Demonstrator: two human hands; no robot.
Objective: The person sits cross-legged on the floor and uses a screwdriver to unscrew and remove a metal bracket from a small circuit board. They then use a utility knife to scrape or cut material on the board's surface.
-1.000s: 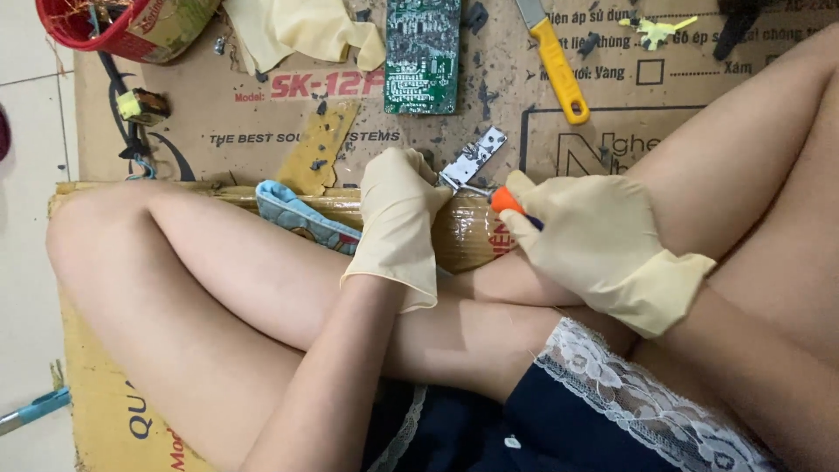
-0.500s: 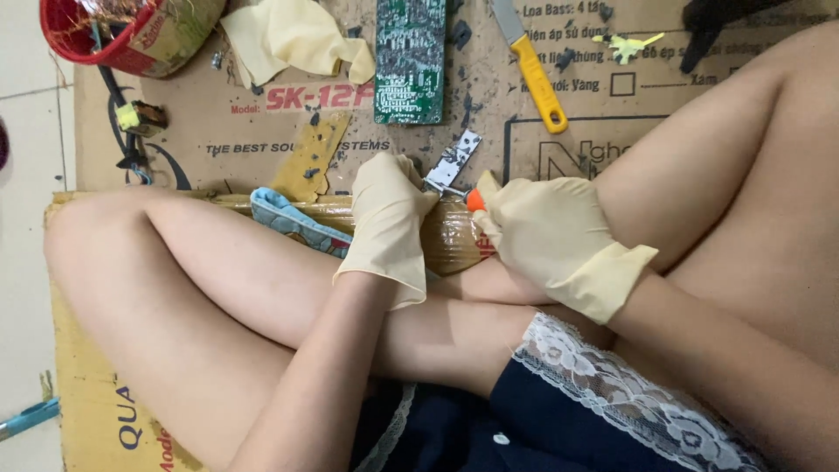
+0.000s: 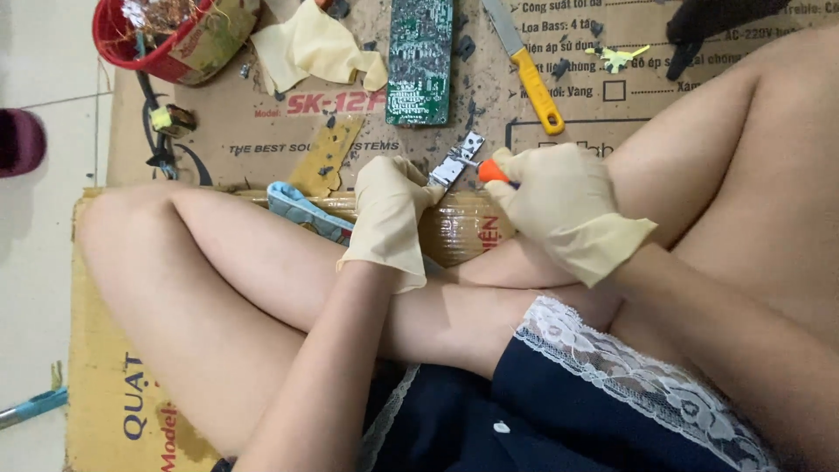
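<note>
I sit cross-legged on flattened cardboard. My left hand (image 3: 391, 210), in a cream rubber glove, pinches a small silver metal bracket (image 3: 457, 164) just above my shin. My right hand (image 3: 559, 205), also gloved, is closed around an orange-handled tool (image 3: 490, 171), whose tip points at the bracket. Most of the tool is hidden inside the fist. Both hands work close together over the edge of a brown cardboard box (image 3: 463, 227).
Beyond the hands lie a green circuit board (image 3: 420, 59), a yellow-handled knife (image 3: 527, 68), a spare cream glove (image 3: 315, 48), a yellow board piece (image 3: 325, 157) and a red bucket (image 3: 149, 39) of scrap. A blue object (image 3: 301, 210) rests by my left leg.
The view has shifted slightly. My right hand with the orange tool has moved left, closer to the bracket held by my left hand.
</note>
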